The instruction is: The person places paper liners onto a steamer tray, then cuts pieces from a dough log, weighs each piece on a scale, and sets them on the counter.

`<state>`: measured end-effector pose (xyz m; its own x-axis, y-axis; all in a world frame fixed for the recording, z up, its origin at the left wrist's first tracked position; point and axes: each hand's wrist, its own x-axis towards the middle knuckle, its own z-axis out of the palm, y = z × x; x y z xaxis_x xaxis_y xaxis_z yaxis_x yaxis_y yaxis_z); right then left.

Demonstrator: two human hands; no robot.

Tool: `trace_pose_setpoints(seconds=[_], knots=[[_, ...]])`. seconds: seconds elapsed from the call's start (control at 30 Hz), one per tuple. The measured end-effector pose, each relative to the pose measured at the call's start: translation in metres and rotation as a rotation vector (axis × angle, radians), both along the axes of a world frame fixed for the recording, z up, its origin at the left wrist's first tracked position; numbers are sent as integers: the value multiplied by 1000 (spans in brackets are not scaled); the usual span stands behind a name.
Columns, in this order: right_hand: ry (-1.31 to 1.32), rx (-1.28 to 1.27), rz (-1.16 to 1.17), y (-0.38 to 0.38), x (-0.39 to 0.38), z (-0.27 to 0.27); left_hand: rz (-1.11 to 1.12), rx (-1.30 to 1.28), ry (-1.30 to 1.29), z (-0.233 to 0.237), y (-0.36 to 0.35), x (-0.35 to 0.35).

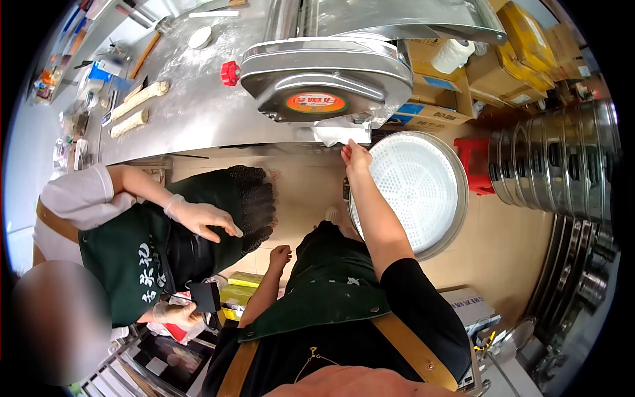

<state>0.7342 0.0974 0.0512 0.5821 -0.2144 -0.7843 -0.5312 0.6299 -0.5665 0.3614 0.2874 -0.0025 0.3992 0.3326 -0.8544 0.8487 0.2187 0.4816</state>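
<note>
My right hand (357,157) reaches forward to the table's front edge, fingers curled in a pinch. Its fingertips meet the lower edge of a thin white sheet (344,135), which looks like plastic, below the steel machine (324,76); whether they grip it is too small to tell. Just right of that forearm is a wide round steamer tray (415,192) with a perforated white liner. Down by my apron (331,308), my left hand (280,257) is loosely closed, with nothing visible in it.
A co-worker (126,264) in a green apron and clear gloves stands to the left, holding a dark object (205,297). Dough rolls (139,99) and a white bowl (200,38) lie on the steel table (198,109). Stacked steamers (552,162), a red stool (473,165) and boxes (509,79) are right.
</note>
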Motion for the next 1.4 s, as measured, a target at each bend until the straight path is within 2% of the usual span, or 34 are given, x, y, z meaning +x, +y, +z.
trace_pose_setpoints(seconds=[0.17,0.53,0.67,0.73,0.77,0.83,0.93,1.03,1.2,1.3,1.4], knots=[[-86,-42,-46,-3,1,2,-101,-32,26,-4,12,8],[-199,-296,52,-42,-30,3,-104,37,-96,2,1,30],[-227,-214,121,-78,-70,1,-30,-14,-205,13,-21,49],[-214,-127,185,-95,-90,8,-115,-58,-279,20,-39,74],[-224,-102,237,-104,-103,10,-160,-83,-304,25,-52,81],[-259,-51,329,-120,-119,19,-95,-158,-333,75,-88,121],[-310,-48,459,-145,-139,36,103,-440,-498,118,-134,167],[-372,-105,584,-173,-152,40,-48,-588,-556,113,-165,193],[-312,-50,494,-221,-168,25,-153,-252,-411,90,-220,206],[-222,-7,453,-245,-171,-2,-213,-201,-334,65,-247,214],[-155,-120,426,-261,-168,-33,-276,-211,-318,34,-273,227]])
